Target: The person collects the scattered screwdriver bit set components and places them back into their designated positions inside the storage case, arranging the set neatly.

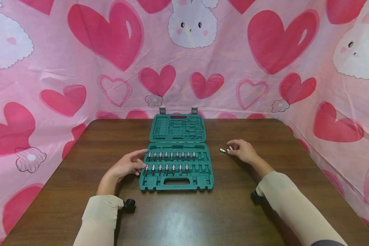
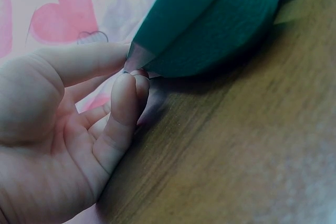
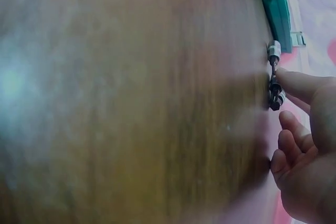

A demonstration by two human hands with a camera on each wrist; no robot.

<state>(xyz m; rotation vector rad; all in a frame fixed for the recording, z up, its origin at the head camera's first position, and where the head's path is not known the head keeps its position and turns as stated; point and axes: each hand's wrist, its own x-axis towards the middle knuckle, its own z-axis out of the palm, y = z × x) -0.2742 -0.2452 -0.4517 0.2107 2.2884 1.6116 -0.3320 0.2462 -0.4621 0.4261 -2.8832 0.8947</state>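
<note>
Hard to see: small silver-and-black metal bits [image 1: 223,150], partly covered by the right hand [image 1: 243,151]; pinched or not, I cannot tell.
Open green plastic case [image 1: 176,145]: between the hands, its left edge held by the left hand [image 1: 124,166].

Green case [image 1: 176,187], inside and out, with silver-grey latches [image 1: 162,110]; bits [image 1: 167,168] in rows silver above, dark below. Loose bits [image 1: 223,150] silver and black. Surface [image 1: 233,218] brown, streaked with darker wood grain. Pink cloth [image 1: 184,58] patterned with hearts [image 1: 120,44], some solid red-pink, some mere outlines; white rabbits [image 1: 192,32], black-eyed, pink-cheeked; flowers [image 1: 154,100] in dark line. Sleeves [image 1: 98,218] plain cream; wrist cameras [image 1: 129,205] black.
</note>
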